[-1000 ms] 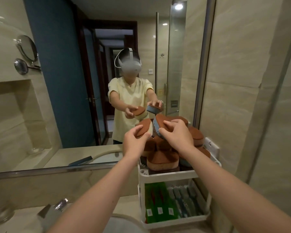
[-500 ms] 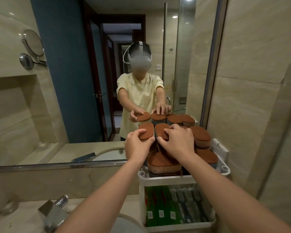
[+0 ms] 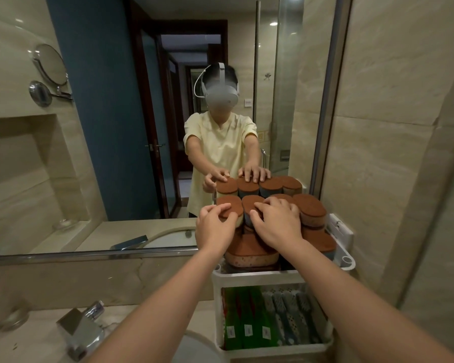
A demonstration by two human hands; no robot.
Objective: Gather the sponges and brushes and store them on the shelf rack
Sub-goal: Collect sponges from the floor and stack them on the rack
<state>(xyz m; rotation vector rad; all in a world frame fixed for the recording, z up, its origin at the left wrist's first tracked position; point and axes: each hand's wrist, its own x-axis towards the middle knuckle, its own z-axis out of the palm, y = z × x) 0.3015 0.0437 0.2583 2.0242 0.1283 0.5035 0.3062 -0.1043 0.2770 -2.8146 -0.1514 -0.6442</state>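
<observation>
Pile: the lower brown-topped oval sponges (image 3: 252,247) lie buried under the top layer.
Right hand (image 3: 278,224): covers one sponge; gripping or only pressing, I can't tell.
Green packets (image 3: 244,320): labels unreadably small.
Grey-blue brushes (image 3: 288,318): too crowded to count.
</observation>
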